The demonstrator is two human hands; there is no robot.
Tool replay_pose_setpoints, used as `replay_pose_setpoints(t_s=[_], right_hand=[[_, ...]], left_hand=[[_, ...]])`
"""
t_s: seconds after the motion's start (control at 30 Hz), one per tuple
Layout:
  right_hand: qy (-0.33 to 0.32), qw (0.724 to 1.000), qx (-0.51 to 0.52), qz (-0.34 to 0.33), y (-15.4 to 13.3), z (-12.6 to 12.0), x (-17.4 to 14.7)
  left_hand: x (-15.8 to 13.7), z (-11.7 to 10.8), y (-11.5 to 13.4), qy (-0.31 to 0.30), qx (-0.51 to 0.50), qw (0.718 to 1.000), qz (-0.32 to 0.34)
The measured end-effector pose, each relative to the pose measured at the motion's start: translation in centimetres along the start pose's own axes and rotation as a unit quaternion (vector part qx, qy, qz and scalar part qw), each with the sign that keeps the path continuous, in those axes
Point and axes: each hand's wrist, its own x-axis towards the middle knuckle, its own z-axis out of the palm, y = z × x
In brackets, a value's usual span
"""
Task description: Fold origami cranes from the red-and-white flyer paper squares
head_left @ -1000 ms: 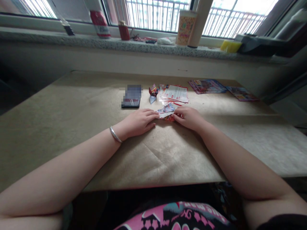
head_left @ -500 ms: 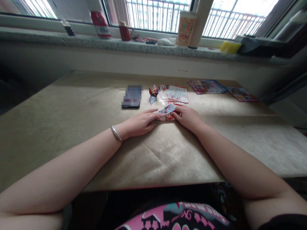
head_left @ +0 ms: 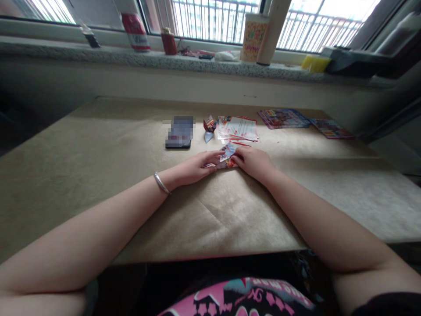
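Two hands: both meet on one small folded paper (head_left: pixel 226 159) near the middle of the table (head_left: pixel 98 184), at about 12 o'clock from the person's body.
Left hand (head_left: pixel 194 169): lies low on the brown covering, fingers stretched toward 2 o'clock, tips pressing the paper's left end; not clenched, more a flat pinning touch than a grasp.
Right hand (head_left: pixel 253 161): fingers curled over the paper's right end from 4 o'clock, pinching or pressing its edge; whether a fold is gripped between thumb and finger I cannot tell.
Paper's bearing: its long axis runs roughly 9 to 3 o'clock, lying directly between the two sets of fingertips, with a raised flap pointing to 12 o'clock.
Nearer hand: neither clearly; both touch it, the right covering slightly more.
Bracelet (head_left: pixel 162 183): on the left wrist, clear of the paper.
At 12 o'clock of the paper: a stack of printed leaflets (head_left: pixel 239 129), just beside it, hardly any gap.
At 11 o'clock: a small folded paper figure (head_left: pixel 209 127), near; a dark phone (head_left: pixel 179 133) further toward 10 o'clock.
At 1 to 2 o'clock: more coloured sheets (head_left: pixel 283 118), well apart.
Open room: wide bare covering at 6, 8 and 4 o'clock, down to the near table edge.
Far edge: a windowsill (head_left: pixel 66 52) with a can (head_left: pixel 135 31) and a cup (head_left: pixel 253 37).
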Motion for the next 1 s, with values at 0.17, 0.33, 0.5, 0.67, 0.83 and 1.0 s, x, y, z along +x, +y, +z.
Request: replay_pose_setpoints(t_s=[0.17,0.33,0.5,0.67,0.83,1.0], right_hand=[[-0.015,1.0,-0.001,0.01,0.0,-0.3,0.0],[-0.03,0.999,-0.017,0.041,1.1,-0.6,0.0],[-0.058,0.994,-0.031,0.088,2.0,-1.0,0.0],[-0.069,0.992,-0.038,0.103,1.9,-1.2,0.0],[-0.057,0.99,-0.045,0.121,1.6,-1.2,0.0],[-0.078,0.987,-0.044,0.134,1.5,-1.6,-0.1]], left_hand=[[-0.1,0.0,0.1,0.011,0.077,0.997,0.024],[-0.5,-0.2,-0.1,0.036,0.162,0.978,0.126],[-0.7,-0.1,-0.2,0.035,0.2,0.971,0.127],[-0.7,-0.2,0.0,0.017,0.208,0.969,0.132],[-0.8,-0.3,0.1,0.0,0.213,0.969,0.129],[-0.9,-0.2,0.2,-0.006,0.23,0.967,0.11]])
